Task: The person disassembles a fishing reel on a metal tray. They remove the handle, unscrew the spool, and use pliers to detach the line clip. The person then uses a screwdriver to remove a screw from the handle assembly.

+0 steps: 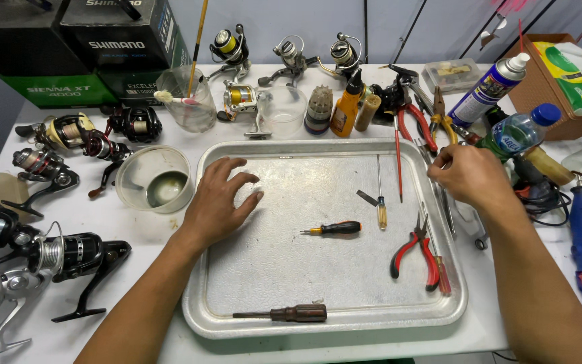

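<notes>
A small white scrap (257, 191) lies on the metal tray (318, 323), touching the left hand (217, 202) — its grip spread flat, pinching nothing. At the tray's right rim the right hand (469, 175) has its grip pressed together on a thin metal tool (447, 212). Screwdrivers and red pliers (415, 253) lie untouched; fishing reels (69, 253) wait on the tabletop (143, 229) — work looks barely begun.

At the worktop's far left corner stand stacked boxes: two black ones (112, 30) above a green one (58, 91) and a dark green one (133, 84). At far right, a brown carton (540, 91) holds a green and yellow packet (570, 77); beside it lean a spray can (490, 87) with a blue label and a bottle (516, 135) with a blue label.
</notes>
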